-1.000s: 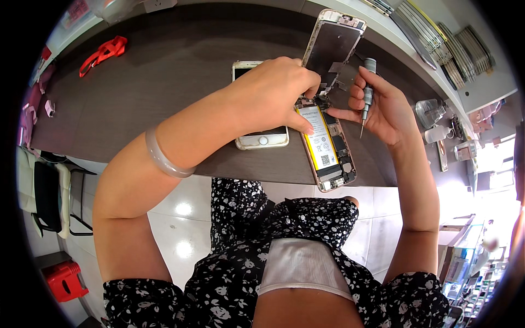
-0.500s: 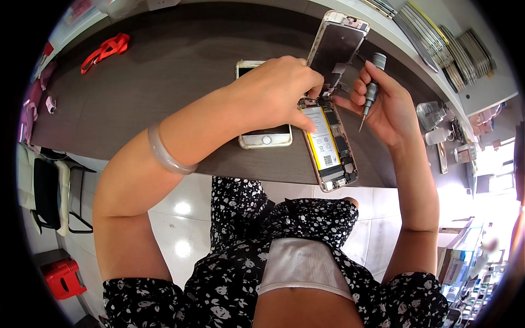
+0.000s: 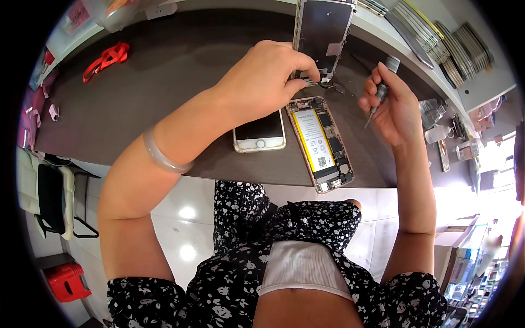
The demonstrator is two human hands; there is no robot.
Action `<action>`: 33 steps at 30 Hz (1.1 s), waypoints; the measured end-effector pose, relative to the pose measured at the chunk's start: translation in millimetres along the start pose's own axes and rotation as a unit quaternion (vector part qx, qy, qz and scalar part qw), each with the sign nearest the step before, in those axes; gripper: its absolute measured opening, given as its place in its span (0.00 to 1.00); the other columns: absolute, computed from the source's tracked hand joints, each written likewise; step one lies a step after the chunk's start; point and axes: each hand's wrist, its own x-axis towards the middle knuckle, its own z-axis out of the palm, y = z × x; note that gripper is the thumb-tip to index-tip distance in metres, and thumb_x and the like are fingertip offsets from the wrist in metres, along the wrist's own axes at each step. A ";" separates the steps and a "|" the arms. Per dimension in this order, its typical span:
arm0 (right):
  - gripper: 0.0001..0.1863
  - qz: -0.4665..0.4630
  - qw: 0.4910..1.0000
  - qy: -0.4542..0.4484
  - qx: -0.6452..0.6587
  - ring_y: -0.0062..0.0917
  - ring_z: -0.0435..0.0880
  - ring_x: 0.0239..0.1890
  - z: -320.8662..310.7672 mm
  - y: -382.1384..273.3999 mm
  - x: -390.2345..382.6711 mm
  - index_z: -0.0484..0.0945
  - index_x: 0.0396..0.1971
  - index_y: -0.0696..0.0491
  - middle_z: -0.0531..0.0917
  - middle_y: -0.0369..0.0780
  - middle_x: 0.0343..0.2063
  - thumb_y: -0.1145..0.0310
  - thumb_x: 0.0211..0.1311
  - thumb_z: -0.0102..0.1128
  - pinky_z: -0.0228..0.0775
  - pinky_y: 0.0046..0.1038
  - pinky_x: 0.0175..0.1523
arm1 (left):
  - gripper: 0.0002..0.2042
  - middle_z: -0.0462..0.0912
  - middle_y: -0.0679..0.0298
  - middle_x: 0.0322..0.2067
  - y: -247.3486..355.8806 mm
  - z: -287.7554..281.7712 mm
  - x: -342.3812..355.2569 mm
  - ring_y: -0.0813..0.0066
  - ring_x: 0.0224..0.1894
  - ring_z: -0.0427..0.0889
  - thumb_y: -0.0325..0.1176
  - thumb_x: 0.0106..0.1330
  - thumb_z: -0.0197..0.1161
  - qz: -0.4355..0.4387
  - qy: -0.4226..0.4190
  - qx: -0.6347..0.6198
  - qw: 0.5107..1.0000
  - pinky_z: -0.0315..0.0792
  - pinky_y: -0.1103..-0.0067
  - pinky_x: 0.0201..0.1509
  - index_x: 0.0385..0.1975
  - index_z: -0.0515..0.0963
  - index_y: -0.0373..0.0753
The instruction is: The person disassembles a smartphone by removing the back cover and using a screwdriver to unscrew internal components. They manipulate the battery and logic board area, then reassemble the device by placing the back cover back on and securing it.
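My left hand point(image 3: 276, 74) pinches the lower edge of a phone screen assembly point(image 3: 324, 34), its dark inner side showing. The screen is upright and apart from the phone body. That opened phone body point(image 3: 314, 136) lies on the desk below, with a white, yellow-edged battery and exposed circuit parts. In my right hand point(image 3: 396, 109) is a small grey screwdriver point(image 3: 383, 90), tip pointing down, off the phone. A second phone point(image 3: 260, 144), white-framed with a round button, lies left of the open body, partly hidden under my left wrist.
A red strap point(image 3: 109, 57) lies at the desk's far left. Along the right edge stand a clear glass jar point(image 3: 432, 112) and a white bottle point(image 3: 437, 134). Stacked flat panels point(image 3: 421, 30) fill the shelf at the back right. The dark desk point(image 3: 180, 65) ends just before my lap.
The screen has come away from the phone body and moved up and slightly left in my left hand. My right hand with the screwdriver has shifted slightly right.
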 end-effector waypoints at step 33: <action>0.20 -0.680 0.538 -0.111 -0.485 0.23 0.77 0.19 4.9 12.2 15.9 0.84 0.33 0.56 0.79 0.37 0.23 0.76 0.31 0.63 0.67 0.22 0.21 | 0.14 0.81 0.65 0.33 -6.4 -33.2 12.7 0.80 0.33 0.82 0.31 0.64 0.62 -0.262 -0.032 -0.473 0.840 0.80 0.82 0.39 0.46 0.76 0.33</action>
